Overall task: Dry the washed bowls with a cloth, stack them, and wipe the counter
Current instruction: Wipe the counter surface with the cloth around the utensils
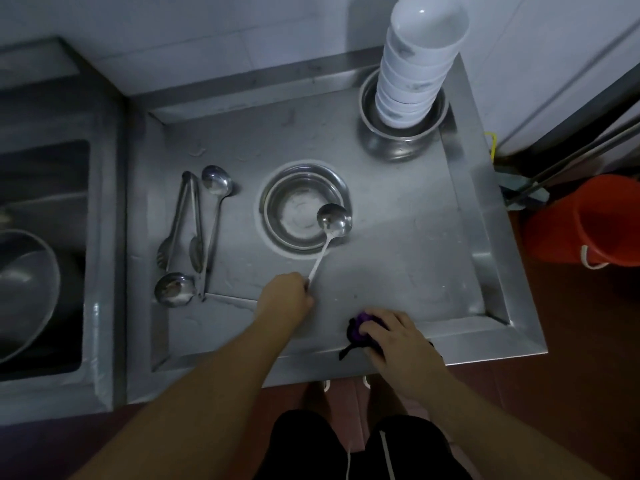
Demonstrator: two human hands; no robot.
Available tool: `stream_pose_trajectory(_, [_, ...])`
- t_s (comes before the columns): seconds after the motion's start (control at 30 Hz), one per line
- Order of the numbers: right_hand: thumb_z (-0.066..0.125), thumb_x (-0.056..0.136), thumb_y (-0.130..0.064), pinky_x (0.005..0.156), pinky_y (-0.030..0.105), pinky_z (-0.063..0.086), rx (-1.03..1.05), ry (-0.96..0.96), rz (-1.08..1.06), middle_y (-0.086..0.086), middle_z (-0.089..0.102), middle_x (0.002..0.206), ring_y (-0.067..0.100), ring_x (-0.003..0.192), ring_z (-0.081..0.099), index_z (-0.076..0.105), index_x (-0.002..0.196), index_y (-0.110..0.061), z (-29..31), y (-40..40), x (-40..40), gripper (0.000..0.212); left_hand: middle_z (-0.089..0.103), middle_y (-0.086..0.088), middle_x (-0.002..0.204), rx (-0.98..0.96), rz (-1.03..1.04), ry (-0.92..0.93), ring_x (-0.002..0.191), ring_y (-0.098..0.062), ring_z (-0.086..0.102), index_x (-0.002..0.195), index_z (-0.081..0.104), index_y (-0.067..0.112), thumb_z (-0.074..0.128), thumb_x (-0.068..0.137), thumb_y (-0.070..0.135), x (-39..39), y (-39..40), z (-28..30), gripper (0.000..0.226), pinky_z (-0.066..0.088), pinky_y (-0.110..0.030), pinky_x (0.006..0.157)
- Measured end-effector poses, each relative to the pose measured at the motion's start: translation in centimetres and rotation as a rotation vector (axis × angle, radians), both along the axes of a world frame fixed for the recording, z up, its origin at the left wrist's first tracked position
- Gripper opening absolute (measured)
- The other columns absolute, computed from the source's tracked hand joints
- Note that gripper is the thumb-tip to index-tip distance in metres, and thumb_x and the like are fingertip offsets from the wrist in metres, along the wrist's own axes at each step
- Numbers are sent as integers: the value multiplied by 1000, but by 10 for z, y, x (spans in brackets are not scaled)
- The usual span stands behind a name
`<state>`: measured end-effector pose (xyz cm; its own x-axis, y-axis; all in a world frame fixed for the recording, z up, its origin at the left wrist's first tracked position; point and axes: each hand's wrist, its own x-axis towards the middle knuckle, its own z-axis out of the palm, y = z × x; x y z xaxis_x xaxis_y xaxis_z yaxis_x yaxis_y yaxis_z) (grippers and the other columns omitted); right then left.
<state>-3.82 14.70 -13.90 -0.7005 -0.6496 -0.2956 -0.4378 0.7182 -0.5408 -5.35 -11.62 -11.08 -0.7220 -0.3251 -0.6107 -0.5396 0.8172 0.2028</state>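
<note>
A tall stack of white bowls [417, 67] stands inside a steel bowl [398, 142] at the counter's back right. Mid-counter sits a shallow steel bowl [294, 209]. My left hand [285, 297] grips the handle of a steel ladle [333, 221], whose scoop hangs over that bowl's right rim. My right hand [389, 332] presses down on a dark purple cloth [358, 329] bunched at the counter's front edge. The steel counter [415, 244] has a raised rim all round.
Tongs [180, 220] and two more ladles [216, 183] [173, 289] lie at the counter's left. A sink [41, 254] with a large steel basin is further left. An orange bucket [588, 220] and mop handles stand on the floor at right.
</note>
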Motion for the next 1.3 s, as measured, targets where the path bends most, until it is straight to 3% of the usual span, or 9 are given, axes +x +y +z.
stream_pose_trajectory(0.27, [81,85,-23,103,43,53,-1,29,-39,-2,57,143,26,123,49,67,116,-26,-1,-13,1,34,50,3,63,-107,164,-20,65,-25,59,64,47,23,68,92,28,49,-79,3,35,42,-31,59])
stream_pose_trajectory(0.4, [84,83,-19,102,49,55,23,42,-103,3,57,143,28,124,47,68,117,-24,-2,-22,7,38,67,-10,78,-94,197,-50,83,-34,70,80,66,11,69,90,24,58,-100,1,16,56,-37,70])
stream_pose_trajectory(0.53, [81,89,-21,109,49,49,38,39,-171,11,46,151,33,133,44,68,125,-21,-5,-44,9,38,72,-12,88,-92,207,-50,91,-35,70,93,71,8,66,95,22,65,-109,-6,16,45,-32,68])
stream_pose_trajectory(0.7, [76,96,-20,120,52,41,-32,21,-303,17,43,157,37,142,41,58,148,-13,-11,-96,-23,55,74,-18,101,-91,198,-47,97,-38,69,105,71,5,62,98,21,67,-112,-9,20,52,-37,77])
stream_pose_trajectory(0.9, [60,106,-32,128,43,21,-81,-3,-320,2,28,173,25,162,18,48,155,-24,-23,-143,-45,52,73,-14,103,-93,200,3,96,-35,69,110,70,8,60,101,23,76,-117,-10,20,56,-39,80])
stream_pose_trajectory(1.03, [74,99,-22,126,48,32,-166,-51,-150,12,54,156,35,151,41,75,125,-12,-20,-133,-7,28,72,-17,107,-75,211,3,102,-38,68,112,69,7,58,102,22,79,-121,-14,21,57,-47,90])
stream_pose_trajectory(1.13, [80,93,-21,115,50,47,-150,-45,43,5,67,142,29,141,55,78,102,-15,-12,-108,26,12,72,-18,107,-67,222,7,103,-39,67,111,69,6,60,101,22,79,-122,-13,21,57,-47,90])
stream_pose_trajectory(1.2, [82,90,-18,109,46,52,-113,5,58,0,68,140,26,138,58,76,101,-17,-7,-85,34,13,72,-17,104,-59,216,8,100,-38,68,109,68,7,60,101,22,78,-122,-12,19,58,-48,89])
stream_pose_trajectory(1.3, [83,86,-5,112,46,48,-54,59,-146,5,64,145,30,136,58,74,118,-15,-7,-46,19,35,72,-15,102,-56,202,1,98,-36,69,106,68,8,62,99,22,76,-123,-7,17,59,-46,87])
